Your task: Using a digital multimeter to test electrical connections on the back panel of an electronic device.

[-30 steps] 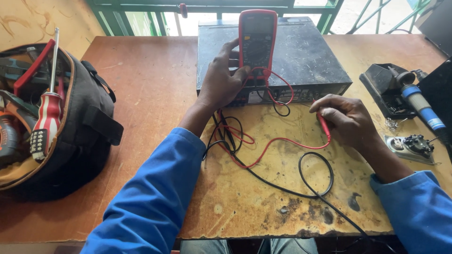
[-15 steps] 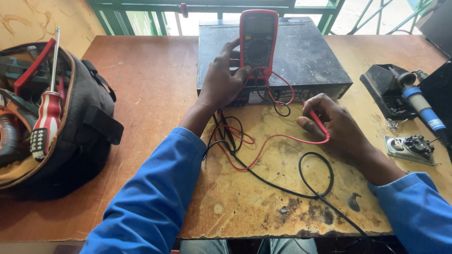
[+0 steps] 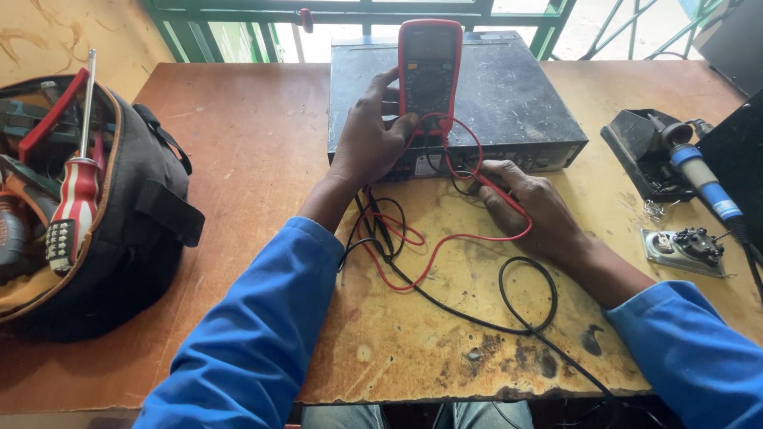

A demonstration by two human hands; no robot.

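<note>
My left hand [image 3: 367, 147] grips the lower left side of the red meter [image 3: 429, 75], thumb on its edge, holding it propped on top of the black metal box [image 3: 509, 95] that sits toward the far edge of the table [image 3: 238, 159]. My right hand [image 3: 531, 208] is closed narrowly around the red probe [image 3: 502, 195], its tip brought up to the front face of the box; I cannot tell whether it touches a contact. So the meter is up and one lead is at the box, while the black lead [image 3: 381, 230] lies loose in a tangle with the red wire near the middle of the table. The tabletop is worn, stained wood. An open tool bag [image 3: 135, 238] with a striped screwdriver [image 3: 73, 202] sits at the left edge, a soldering iron [image 3: 699, 171] in its stand at the right, and green window bars [image 3: 238, 24] run behind.
</note>
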